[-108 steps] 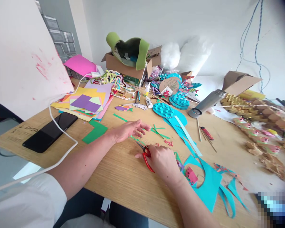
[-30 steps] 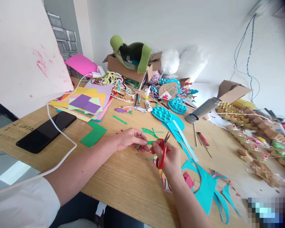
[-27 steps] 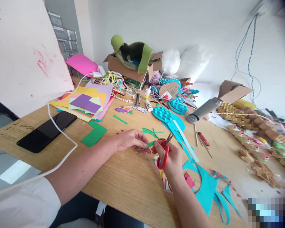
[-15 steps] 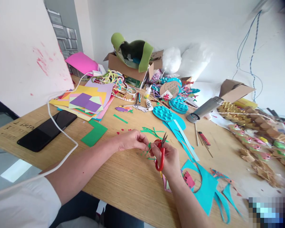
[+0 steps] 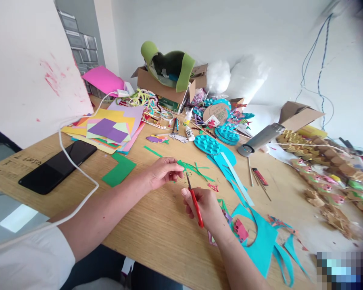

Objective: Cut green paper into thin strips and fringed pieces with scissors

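Note:
My left hand pinches a small cut piece of green paper between thumb and fingertips. Thin green strips lie just beyond it on the table. My right hand is closed around red-handled scissors, whose blades point up toward the green paper. A scrap of red paper lies past the right hand. Beside the right wrist are a pink-red cutout and a large blue sheet with a round hole cut from it.
A black phone with a white cable across it lies at the left, near a green sheet and stacked coloured paper. Blue egg-tray discs, glue bottles and a grey flask stand further back.
My left hand has moved up and away from the right hand with the green piece. The scissors have turned, with their blades now tilted to the left. Red scrap now shows on the table.

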Available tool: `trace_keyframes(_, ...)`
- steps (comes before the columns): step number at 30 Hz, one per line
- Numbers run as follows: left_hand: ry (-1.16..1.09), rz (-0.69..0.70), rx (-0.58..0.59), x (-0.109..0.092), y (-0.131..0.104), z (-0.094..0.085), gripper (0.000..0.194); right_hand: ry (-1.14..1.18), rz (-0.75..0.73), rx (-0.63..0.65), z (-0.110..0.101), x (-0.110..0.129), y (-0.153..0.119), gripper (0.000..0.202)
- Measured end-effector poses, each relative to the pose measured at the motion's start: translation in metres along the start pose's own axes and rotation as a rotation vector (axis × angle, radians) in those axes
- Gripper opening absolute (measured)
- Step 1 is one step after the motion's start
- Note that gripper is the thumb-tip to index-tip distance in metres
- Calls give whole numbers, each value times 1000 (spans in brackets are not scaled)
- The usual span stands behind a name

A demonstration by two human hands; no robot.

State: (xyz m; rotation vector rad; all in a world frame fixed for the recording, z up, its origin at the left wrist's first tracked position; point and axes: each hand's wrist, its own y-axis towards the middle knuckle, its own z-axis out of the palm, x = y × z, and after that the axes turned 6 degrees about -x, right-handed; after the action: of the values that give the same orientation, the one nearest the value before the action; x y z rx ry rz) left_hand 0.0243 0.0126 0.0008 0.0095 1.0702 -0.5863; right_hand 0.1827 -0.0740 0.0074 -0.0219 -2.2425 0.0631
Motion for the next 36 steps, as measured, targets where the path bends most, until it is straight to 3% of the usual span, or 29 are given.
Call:
trace_keyframes(19,201,23,119,7,-3,4,12,86,96,4,2,1,2,55)
trace_keyframes(36,209,20,130,9,-1,3,16,52,79,85,-3,0,4,53)
